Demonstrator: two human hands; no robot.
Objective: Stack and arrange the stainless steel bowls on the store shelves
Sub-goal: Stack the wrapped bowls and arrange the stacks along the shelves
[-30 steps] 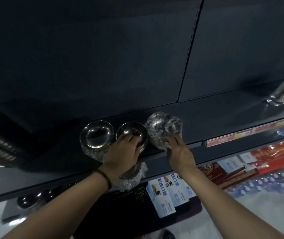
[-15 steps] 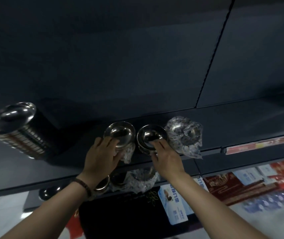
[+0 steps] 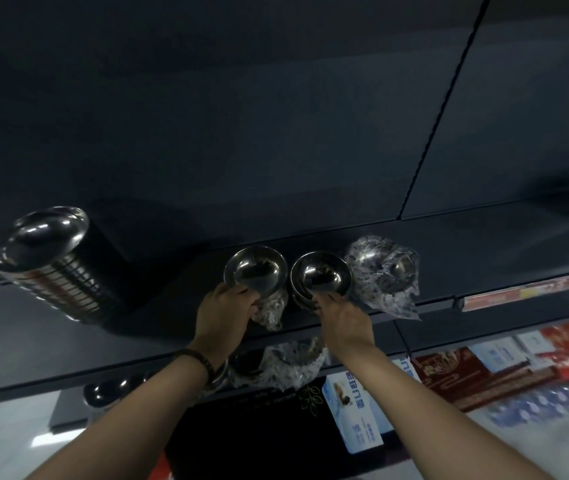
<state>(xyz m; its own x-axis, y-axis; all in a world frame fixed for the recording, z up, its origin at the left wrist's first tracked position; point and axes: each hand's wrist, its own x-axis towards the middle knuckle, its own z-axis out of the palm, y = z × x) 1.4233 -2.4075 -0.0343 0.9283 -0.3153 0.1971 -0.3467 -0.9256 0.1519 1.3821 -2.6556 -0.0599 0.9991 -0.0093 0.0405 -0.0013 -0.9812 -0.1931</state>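
Two hands are reaching up to the dark shelf [image 3: 484, 244] at the middle of the frame, apart, one on each bowl: the left hand [image 3: 222, 313] is curling its fingers round the near rim of the left bowl [image 3: 255, 270], and the right hand [image 3: 343, 318] is pinching the near rim of the right bowl [image 3: 321, 277]. Both bowls are sitting side by side near the shelf's front edge, almost touching. A plastic-wrapped bundle of bowls [image 3: 383, 275] is lying just beside the right one, and a tall stack of bowls [image 3: 51, 261] is standing at the left of the frame.
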